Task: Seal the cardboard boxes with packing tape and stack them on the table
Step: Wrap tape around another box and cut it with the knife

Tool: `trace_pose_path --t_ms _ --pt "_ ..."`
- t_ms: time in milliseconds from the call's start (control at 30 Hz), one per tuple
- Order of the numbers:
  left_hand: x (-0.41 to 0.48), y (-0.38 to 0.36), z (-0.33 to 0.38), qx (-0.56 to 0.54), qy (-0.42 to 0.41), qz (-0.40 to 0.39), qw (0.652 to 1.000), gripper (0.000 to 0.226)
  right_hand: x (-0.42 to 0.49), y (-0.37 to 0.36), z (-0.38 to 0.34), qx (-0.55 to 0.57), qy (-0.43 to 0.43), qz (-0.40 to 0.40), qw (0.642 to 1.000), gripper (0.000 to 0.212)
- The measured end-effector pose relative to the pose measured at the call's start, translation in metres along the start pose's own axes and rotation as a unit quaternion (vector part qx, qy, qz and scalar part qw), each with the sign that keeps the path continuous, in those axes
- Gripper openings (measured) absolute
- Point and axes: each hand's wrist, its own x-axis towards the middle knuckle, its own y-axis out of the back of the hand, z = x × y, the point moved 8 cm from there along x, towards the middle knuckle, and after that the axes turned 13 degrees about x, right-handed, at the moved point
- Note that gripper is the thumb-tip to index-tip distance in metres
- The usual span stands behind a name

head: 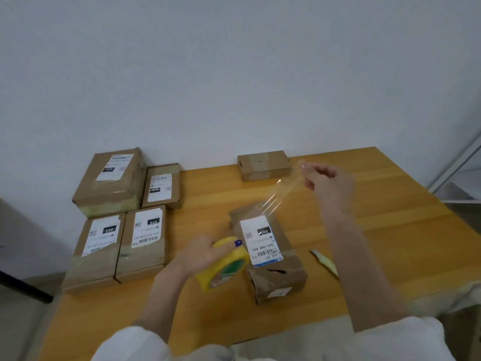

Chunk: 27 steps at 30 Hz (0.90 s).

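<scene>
Fingertips (305,169) of the right hand (325,181) pinch one clear tape strip (276,196) stretched above a crumpled brown labelled cardboard box (270,256); left hand (200,259) fingers curl round one yellow tape roll (223,264) just left of that box. Four labelled brown boxes (109,181) (161,187) (96,246) (143,241) lie farther left, one plain box (263,165) beyond it

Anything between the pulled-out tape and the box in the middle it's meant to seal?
Nothing visible. The tape strip, pinched by the right hand, hangs above the far end of the box. The left hand holds the tape roll at its left side.
</scene>
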Motion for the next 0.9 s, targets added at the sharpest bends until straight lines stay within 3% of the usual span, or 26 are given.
trace_pose_path --t_ms 133,367,533,733,900 --pt "-0.002 -0.001 -0.019 -0.13 -0.031 0.009 0.991 0.062 0.01 0.058 0.056 0.025 -0.136 0.063 0.988 0.009" --pt "0.011 -0.029 -0.05 0.012 0.001 0.051 0.999 0.052 -0.022 0.112 0.152 0.041 -0.262 0.13 0.955 0.012" --pt "0.013 -0.042 -0.057 0.093 0.036 0.045 0.994 0.05 -0.026 0.13 0.185 0.031 -0.291 0.15 0.944 0.013" --pt "0.013 -0.051 -0.055 0.086 0.031 0.026 0.995 0.064 -0.03 0.144 0.191 0.001 -0.278 0.198 0.94 0.022" --pt "0.015 -0.052 -0.054 0.092 0.03 0.015 0.995 0.052 -0.034 0.149 0.192 -0.03 -0.276 0.218 0.936 0.018"
